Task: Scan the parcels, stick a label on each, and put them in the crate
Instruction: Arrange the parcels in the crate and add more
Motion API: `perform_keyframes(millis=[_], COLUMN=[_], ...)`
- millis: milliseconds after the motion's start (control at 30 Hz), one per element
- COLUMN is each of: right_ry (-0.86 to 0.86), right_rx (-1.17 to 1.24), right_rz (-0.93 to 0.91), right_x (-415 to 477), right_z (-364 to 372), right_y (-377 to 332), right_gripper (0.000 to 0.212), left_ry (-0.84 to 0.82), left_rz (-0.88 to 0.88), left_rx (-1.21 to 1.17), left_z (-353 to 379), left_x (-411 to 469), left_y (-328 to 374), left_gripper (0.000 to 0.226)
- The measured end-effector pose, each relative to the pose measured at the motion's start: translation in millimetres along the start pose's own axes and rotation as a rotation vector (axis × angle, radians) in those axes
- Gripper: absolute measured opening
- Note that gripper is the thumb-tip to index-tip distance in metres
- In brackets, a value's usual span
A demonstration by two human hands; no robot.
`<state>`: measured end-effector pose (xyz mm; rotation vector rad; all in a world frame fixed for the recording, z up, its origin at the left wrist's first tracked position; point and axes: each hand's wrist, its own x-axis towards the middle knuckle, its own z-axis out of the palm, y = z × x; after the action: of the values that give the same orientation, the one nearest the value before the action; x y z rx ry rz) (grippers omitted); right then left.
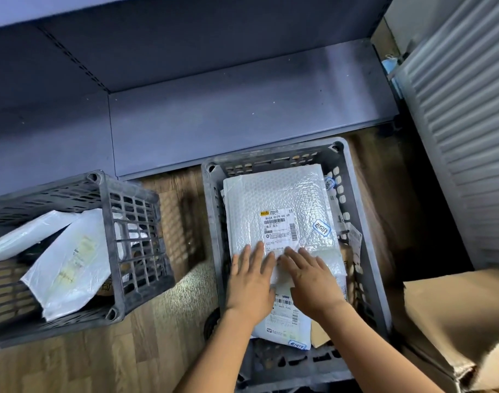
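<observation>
A grey plastic crate (211, 199) stands on the floor at centre. On top of its parcels lies a white bubble-wrap parcel (282, 194) with a shipping label (278, 226) and a small blue-edged sticker (321, 228). My left hand (251, 282) and my right hand (310, 279) lie flat side by side on the near end of this parcel, fingers straight, pressing it down. Under it a second white parcel (285, 321) shows its own label and a blue sticker (297, 346).
A second grey crate (129, 222) at the left holds white poly mailers (72, 262). A brown cardboard box (458, 321) sits at the right. A blue-grey shelf (242, 123) runs behind the crates, and a ribbed shutter (455, 109) stands at far right. The floor is wood-patterned.
</observation>
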<state>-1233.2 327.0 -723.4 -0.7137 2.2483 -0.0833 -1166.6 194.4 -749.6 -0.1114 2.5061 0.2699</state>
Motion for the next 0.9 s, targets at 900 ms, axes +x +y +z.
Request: perform_keyframes(millis=[900], right_ry=[0.046], right_rx=[-0.082], right_rz=[-0.228], right_x=[-59], right_z=[-98], right_y=[-317], right_gripper=[0.062], left_ry=[0.075], left_rz=[-0.482], left_rx=[-0.356], left_z=[-132], left_x=[-259], left_y=[-243], left_gripper=[0.062])
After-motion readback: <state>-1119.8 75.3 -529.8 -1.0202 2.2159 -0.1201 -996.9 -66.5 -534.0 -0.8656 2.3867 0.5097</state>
